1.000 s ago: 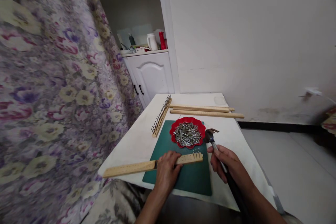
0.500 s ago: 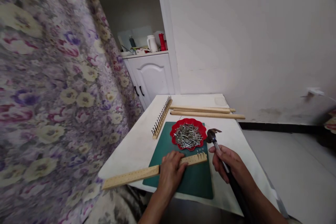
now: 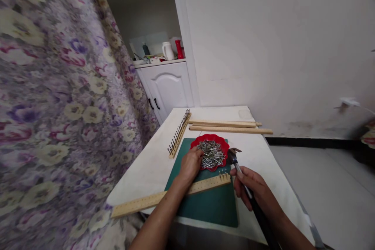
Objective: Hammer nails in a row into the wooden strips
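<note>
My left hand [image 3: 191,162] reaches over the left rim of a red scalloped bowl [image 3: 225,146]. Its fingers are curled down against the heap of nails [image 3: 212,154]; what lies between the fingertips is hidden. In my right hand [image 3: 254,187] is a claw hammer [image 3: 236,166], gripped by its handle with the head up beside the bowl. A pale wooden strip [image 3: 209,183] with rows of small holes lies slantwise across a green mat [image 3: 211,211], under my left forearm. Several nails stand upright at its right end.
Another wooden strip [image 3: 175,146] set with a row of upright nails lies at the left on the white-covered table [image 3: 146,172]. Bare wooden strips [image 3: 231,129] lie along the back. A floral curtain [image 3: 73,105] hangs at the left, and a wall [image 3: 263,47] rises behind.
My left hand has let go of the wooden strip and moved up to the nails in the bowl. My right hand still holds the hammer, nearly in the same place.
</note>
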Demonstrator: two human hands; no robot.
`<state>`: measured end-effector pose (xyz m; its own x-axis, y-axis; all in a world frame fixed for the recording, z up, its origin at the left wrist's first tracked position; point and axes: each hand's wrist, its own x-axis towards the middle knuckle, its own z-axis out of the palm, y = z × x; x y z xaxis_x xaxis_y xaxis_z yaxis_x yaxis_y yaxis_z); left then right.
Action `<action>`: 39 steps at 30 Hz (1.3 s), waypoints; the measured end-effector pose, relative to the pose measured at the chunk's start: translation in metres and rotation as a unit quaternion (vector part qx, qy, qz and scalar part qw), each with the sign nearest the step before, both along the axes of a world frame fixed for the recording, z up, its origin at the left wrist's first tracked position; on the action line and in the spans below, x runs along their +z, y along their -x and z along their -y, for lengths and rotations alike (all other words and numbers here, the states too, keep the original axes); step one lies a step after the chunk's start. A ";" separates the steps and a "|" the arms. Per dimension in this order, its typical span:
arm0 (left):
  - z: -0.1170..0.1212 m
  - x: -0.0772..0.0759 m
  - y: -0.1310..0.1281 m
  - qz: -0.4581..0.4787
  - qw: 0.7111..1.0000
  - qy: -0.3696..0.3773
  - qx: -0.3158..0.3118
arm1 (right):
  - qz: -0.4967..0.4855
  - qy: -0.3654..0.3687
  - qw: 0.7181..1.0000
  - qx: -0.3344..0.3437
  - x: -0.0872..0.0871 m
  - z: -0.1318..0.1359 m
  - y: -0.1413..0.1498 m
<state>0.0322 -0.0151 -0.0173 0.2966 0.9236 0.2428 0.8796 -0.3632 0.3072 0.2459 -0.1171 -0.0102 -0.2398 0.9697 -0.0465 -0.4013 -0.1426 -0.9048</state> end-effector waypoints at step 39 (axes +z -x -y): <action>0.099 0.000 -0.054 0.680 0.689 0.251 0.020 | 0.013 -0.014 0.998 -0.064 -0.012 0.000 0.016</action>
